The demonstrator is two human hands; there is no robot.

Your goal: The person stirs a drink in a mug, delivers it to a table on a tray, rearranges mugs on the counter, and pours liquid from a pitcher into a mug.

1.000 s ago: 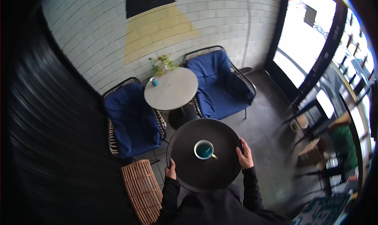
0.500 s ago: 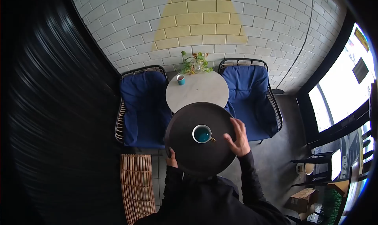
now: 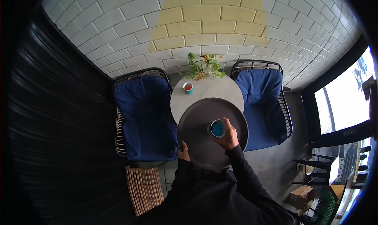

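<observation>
My left hand [image 3: 184, 153] grips the near left edge of a round dark tray [image 3: 197, 146], its thumb over the rim and the other fingers hidden below. Over the tray, my right hand [image 3: 228, 137] is closed around the right side of a cup [image 3: 217, 128] with a pale rim and blue inside. Whether the cup's base touches the tray I cannot tell. Just beyond, the tray overlaps the near part of a round white table [image 3: 212, 90]. A small teal cup [image 3: 188, 88], reddish inside, stands at the table's left.
A plant in a glass vase [image 3: 207, 69] stands at the table's back, near the tiled wall. Blue-cushioned chairs flank the table on the left [image 3: 145, 114] and right [image 3: 260, 103]. A woven rattan piece [image 3: 144, 189] is at lower left, a cardboard box [image 3: 302, 196] at lower right.
My right hand has moved from the tray's right edge to the blue-filled cup and closed around it. The view has come closer to the table and wall.
</observation>
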